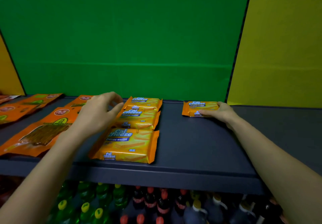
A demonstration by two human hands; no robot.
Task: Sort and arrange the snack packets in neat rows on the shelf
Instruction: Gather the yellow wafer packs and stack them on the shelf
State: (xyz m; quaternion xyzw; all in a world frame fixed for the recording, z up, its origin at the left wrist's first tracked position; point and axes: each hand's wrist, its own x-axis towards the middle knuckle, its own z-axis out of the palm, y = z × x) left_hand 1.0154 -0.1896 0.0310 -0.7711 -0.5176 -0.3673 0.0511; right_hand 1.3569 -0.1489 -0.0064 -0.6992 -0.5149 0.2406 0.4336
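Note:
Three yellow Cal Cheese wafer packets lie in a column on the dark shelf [191, 147]: a front packet [127, 145], a middle packet [139, 119] and a back packet [144, 102]. My left hand [99, 112] hovers at the left edge of the middle and back packets, fingers curled and apart, thumb touching the middle one. A fourth Cal Cheese packet [198, 107] lies at the back right. My right hand [219, 112] grips its right end, thumb along its front edge.
Orange snack bags [40, 131] lie in rows on the left part of the shelf. A green back panel and yellow side panels enclose it. Bottles with yellow and red caps [139, 204] stand on the level below.

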